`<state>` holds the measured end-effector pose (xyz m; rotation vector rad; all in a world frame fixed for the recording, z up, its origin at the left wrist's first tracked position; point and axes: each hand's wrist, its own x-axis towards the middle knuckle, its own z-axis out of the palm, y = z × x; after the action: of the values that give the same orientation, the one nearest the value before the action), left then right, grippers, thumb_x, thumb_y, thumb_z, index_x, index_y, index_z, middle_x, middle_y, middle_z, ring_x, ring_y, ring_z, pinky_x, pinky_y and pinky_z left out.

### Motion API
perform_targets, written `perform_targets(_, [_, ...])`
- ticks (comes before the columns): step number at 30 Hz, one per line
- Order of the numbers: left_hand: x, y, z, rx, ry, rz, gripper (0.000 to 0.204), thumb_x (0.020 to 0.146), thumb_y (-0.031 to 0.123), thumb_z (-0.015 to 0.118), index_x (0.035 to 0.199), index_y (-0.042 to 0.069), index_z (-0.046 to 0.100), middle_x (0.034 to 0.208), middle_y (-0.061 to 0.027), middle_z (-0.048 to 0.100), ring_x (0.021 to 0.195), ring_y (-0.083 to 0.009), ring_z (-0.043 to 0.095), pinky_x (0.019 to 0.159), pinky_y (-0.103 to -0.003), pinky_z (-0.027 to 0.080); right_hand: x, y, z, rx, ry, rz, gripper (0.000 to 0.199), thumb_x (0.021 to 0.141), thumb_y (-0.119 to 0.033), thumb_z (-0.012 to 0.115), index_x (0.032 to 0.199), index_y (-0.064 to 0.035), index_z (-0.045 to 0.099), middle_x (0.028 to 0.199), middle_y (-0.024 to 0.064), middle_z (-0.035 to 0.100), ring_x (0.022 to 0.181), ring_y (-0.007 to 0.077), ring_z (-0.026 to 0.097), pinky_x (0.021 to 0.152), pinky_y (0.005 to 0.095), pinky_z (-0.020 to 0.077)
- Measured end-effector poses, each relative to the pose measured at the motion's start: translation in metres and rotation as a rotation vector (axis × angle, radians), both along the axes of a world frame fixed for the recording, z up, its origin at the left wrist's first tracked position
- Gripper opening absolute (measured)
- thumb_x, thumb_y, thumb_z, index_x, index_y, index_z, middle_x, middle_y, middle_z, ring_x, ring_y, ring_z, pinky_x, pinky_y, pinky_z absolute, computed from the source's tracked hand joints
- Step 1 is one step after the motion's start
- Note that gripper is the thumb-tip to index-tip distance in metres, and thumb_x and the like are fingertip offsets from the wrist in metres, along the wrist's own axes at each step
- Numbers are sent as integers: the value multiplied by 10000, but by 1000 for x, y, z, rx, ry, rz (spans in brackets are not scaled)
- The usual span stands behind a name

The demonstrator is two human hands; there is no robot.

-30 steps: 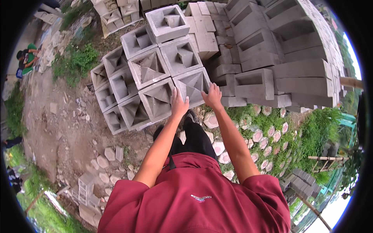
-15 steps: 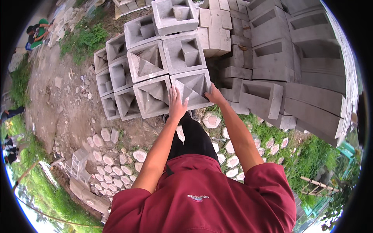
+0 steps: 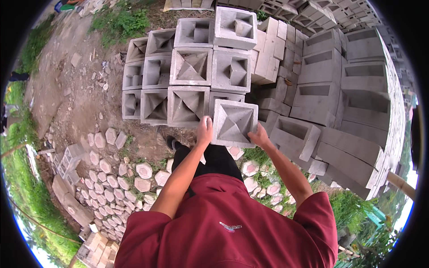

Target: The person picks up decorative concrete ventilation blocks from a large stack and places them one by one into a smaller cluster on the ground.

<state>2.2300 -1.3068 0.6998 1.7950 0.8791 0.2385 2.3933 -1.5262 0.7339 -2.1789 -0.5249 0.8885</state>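
While both hands press against its opposite sides, a grey concrete vent block (image 3: 234,123) with a pyramid-shaped recess is held in the air, its patterned face turned up toward the camera and slightly tilted. The left hand (image 3: 205,130) clasps the block's left edge with its fingers closed against the side; the right hand (image 3: 259,135) grips the lower right edge in the same way, thumb on the face. The block sits at the near right corner of a stack of similar blocks (image 3: 190,67), overlapping the nearest row, though whether it touches them cannot be told. These stacked blocks stand in rows, their recessed faces up, with one more block (image 3: 236,27) perched on top at the far side. To the right lies a big heap of hollow rectangular concrete blocks (image 3: 339,89), piled unevenly. Below the held block are the person's dark trousers (image 3: 214,161) and red shirt (image 3: 232,223), and one shoe (image 3: 171,142) on the bare dirt ground (image 3: 80,98). Hexagonal paving stones (image 3: 111,178) lie scattered on the ground to the left, with grass (image 3: 18,147) along the edge.
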Motion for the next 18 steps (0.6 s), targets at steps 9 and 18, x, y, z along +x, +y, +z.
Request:
perform_targets(9, [-37,17,19,-1362,-314,281,770,835,551,522,1334,-10,348,1278,-125,475,1171,-227,455,983,-368,348,-23,49,81,-87,-103,129,553,669,-180,633,1163,22,488,1013,228,610,979,318,593,843,380,448])
perform_targets(18, [-160,113,124,-1121,-577,367,579,843,445,537,1222,13,475,1141,-146,555,1016,-268,562,873,-401,453,-107,177,192,39,-46,215,547,788,-317,629,1184,32,488,793,191,649,720,243,635,647,355,488])
